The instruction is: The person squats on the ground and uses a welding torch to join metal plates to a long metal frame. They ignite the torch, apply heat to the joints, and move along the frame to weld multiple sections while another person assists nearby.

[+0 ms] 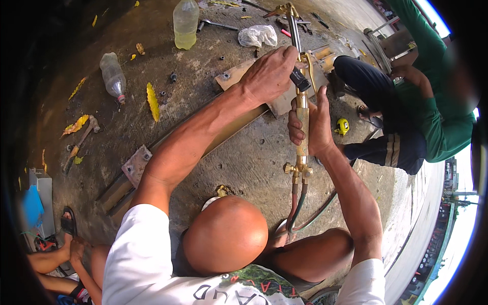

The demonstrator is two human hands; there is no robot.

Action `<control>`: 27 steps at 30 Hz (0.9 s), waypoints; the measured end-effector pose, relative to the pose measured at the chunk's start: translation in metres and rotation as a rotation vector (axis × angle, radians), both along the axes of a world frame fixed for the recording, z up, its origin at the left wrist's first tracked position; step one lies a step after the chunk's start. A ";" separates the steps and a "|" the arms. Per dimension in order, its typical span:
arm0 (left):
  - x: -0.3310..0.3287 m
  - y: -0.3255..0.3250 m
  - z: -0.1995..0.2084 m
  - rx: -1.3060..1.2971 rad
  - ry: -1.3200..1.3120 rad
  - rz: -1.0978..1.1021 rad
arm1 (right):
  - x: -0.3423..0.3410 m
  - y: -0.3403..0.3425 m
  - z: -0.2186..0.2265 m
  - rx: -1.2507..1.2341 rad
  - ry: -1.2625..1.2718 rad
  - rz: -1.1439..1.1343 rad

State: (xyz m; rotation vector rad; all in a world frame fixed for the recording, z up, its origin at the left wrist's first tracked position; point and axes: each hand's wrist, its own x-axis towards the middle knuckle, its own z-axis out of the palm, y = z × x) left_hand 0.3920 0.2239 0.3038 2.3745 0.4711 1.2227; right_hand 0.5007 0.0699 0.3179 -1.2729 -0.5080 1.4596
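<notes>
A brass cutting torch (302, 114) stands upright in front of me, its angled head at the far end and two hoses at its near end. My right hand (317, 124) is wrapped round its handle, just below the brass lever (310, 71). My left hand (269, 73) is closed beside the torch's upper part. From its fingers sticks a small black cylindrical object (300, 80), lying against the torch; its exact kind is unclear. Below the hands, a steel beam with plates (134, 165) lies slantwise on the concrete, partly hidden by my left forearm. No flame shows at the torch head.
A person in a green shirt (447, 122) crouches at right, near a yellow tape measure (342, 126). Plastic bottles (186, 25), a hammer (79, 145), a wrench (218, 25) and a white plastic bag (257, 36) lie around. Another person's legs (56, 259) show lower left.
</notes>
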 end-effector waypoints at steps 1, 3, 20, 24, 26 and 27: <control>-0.006 0.007 -0.003 -0.073 0.016 -0.027 | -0.002 0.002 -0.001 -0.023 -0.014 -0.014; -0.027 0.024 -0.013 -0.409 0.080 0.051 | -0.006 0.003 -0.001 -0.042 0.001 0.008; -0.105 0.101 -0.097 -1.073 -0.080 0.426 | -0.091 -0.034 -0.060 0.000 0.226 0.114; -0.105 0.112 -0.097 -1.000 -0.044 0.446 | -0.094 -0.040 -0.060 -0.008 0.290 0.115; -0.098 0.110 -0.095 -0.991 -0.010 0.475 | -0.090 -0.044 -0.059 -0.004 0.295 0.095; -0.094 0.108 -0.094 -1.005 -0.054 0.484 | -0.089 -0.044 -0.059 0.002 0.286 0.090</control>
